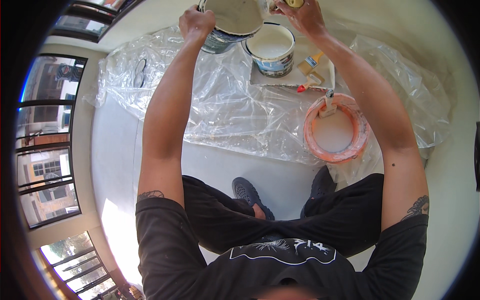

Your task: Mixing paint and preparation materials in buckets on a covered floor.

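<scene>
My left hand is closed on the rim of a dark paint bucket at the top of the view. Pale paint coats the bucket's inside, and its upper part is cut off. Across from it, my right hand grips a paintbrush by its pale wooden handle; the brush's other end is at the bucket's right rim, partly out of view. Just below stands an open paint pail with a blue and white label, holding white paint. It sits on a white paint-stained tray.
Two brushes, one blue-banded and one red-tipped, lie on the tray. An orange bucket of whitish liquid holds another brush. Clear plastic sheeting covers the floor. My shoes are close by; windows line the left.
</scene>
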Demonstrator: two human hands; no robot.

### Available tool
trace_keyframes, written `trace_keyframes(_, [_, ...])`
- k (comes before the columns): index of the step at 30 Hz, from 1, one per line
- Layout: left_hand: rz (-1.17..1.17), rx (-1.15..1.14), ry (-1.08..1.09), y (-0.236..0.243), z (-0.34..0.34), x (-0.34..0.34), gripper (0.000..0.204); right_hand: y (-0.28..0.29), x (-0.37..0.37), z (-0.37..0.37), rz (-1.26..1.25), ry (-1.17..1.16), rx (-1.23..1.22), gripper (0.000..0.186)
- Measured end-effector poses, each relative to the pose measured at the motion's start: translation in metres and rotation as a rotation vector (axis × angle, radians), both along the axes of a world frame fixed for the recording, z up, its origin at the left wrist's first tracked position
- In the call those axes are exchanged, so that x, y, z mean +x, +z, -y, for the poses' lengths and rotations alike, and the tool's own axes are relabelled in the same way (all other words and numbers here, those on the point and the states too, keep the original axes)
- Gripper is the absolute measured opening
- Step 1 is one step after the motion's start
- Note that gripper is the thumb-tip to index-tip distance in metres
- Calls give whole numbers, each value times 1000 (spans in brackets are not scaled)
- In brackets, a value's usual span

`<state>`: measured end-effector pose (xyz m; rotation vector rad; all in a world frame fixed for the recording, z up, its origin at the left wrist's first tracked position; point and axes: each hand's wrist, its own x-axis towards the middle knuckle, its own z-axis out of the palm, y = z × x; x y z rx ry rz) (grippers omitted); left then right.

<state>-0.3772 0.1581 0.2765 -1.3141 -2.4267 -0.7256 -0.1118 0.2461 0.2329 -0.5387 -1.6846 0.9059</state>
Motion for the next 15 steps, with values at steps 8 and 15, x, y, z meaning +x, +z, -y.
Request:
trace_keyframes(8, [233,-108,52,11,17,-10,37,-1,8,-11,-14,-88,146,15])
trace_keyframes(15, [656,60,76,-10,43,-54,32,-25,5,-40,-414,-11,-485,17])
